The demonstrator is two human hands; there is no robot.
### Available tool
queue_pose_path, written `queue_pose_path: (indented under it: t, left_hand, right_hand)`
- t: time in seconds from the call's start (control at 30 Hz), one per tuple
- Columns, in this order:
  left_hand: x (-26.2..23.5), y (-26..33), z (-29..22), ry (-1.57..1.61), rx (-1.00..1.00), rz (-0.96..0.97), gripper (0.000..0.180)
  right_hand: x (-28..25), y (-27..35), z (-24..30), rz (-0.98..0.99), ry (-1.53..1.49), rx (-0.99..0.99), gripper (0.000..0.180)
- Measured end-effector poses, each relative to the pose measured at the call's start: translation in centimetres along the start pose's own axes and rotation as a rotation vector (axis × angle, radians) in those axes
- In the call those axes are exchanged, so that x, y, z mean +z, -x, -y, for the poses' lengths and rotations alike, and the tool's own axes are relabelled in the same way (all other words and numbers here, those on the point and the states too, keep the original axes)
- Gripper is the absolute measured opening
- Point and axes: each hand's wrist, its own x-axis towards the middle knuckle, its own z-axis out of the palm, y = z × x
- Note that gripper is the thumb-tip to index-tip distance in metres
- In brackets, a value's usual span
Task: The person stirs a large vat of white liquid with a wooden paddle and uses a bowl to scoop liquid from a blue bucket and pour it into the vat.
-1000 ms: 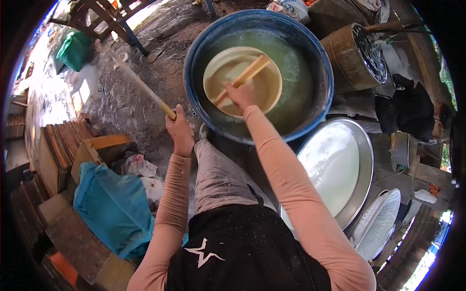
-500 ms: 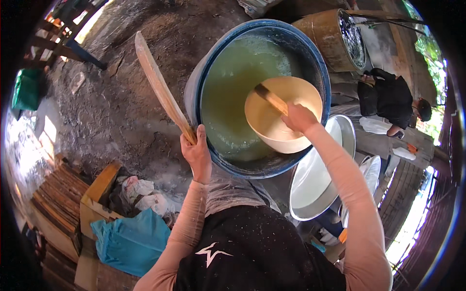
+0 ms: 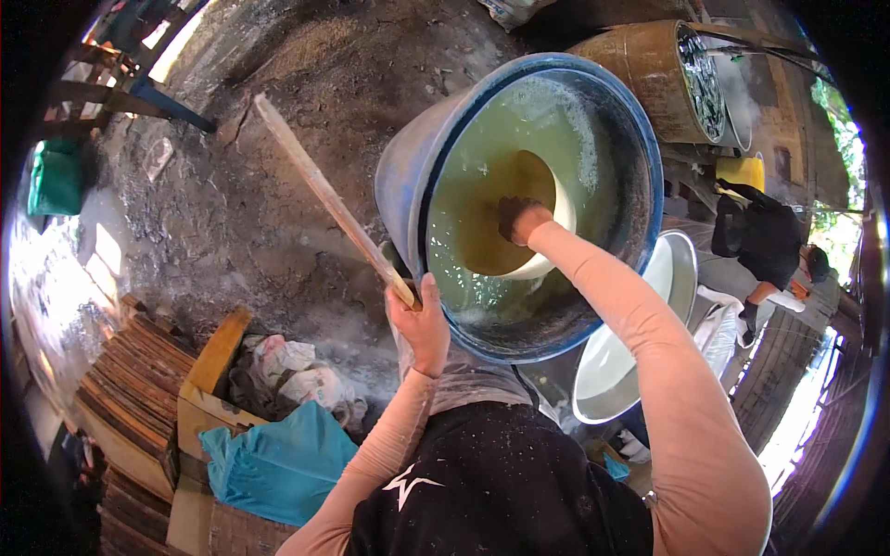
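From the wearer's head, one fisheye view looks steeply down past the black shirt (image 3: 501, 473) to the blue tub (image 3: 402, 181) close below, with floor (image 3: 232, 222) spreading beyond.

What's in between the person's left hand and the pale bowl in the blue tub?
Between the left hand and the pale bowl lie the rim of the blue tub and a strip of greenish liquid; the head view shows this.

The floor (image 3: 278, 208) is dark, rough and uneven, with whitish patches and bright glare toward the left. A blue tub (image 3: 405, 176) stands on it, and a green bag (image 3: 56, 181) and a small flat scrap (image 3: 158, 159) lie farther left.
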Motion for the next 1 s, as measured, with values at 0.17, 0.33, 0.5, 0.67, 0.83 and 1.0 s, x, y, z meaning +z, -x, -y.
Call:
queue_pose_path:
  t: [0.17, 0.33, 0.5, 0.67, 0.83, 1.0]
  left_hand:
    - [0.5, 0.0, -0.4, -0.087, -0.018, 0.045, 0.029]
    - [0.0, -0.2, -1.5, -0.072, 0.018, 0.097, 0.028]
    - [1.4, -0.2, -0.9, -0.024, 0.113, 0.055, 0.025]
    - [0.2, -0.7, 0.4, -0.033, 0.126, 0.054, 0.029]
    - [0.9, -1.5, 1.4, -0.111, 0.152, 0.011, 0.032]
    - [0.9, -1.3, 0.8, -0.019, 0.061, 0.057, 0.042]
  right_hand:
    - [4.6, -2.6, -0.2, -0.121, -0.105, 0.237, 0.037]
    - [4.0, -3.0, 1.6, -0.195, -0.524, 0.470, 0.044]
    - [6.0, -0.8, 0.6, -0.733, -0.663, 0.315, 0.034]
    - [1.9, 4.5, 1.5, -0.762, -0.799, 0.377, 0.031]
    - [-0.9, 12.0, -0.4, -0.938, -0.888, 0.273, 0.030]
    - [-4.2, 21.9, -2.6, -1.013, -0.909, 0.211, 0.031]
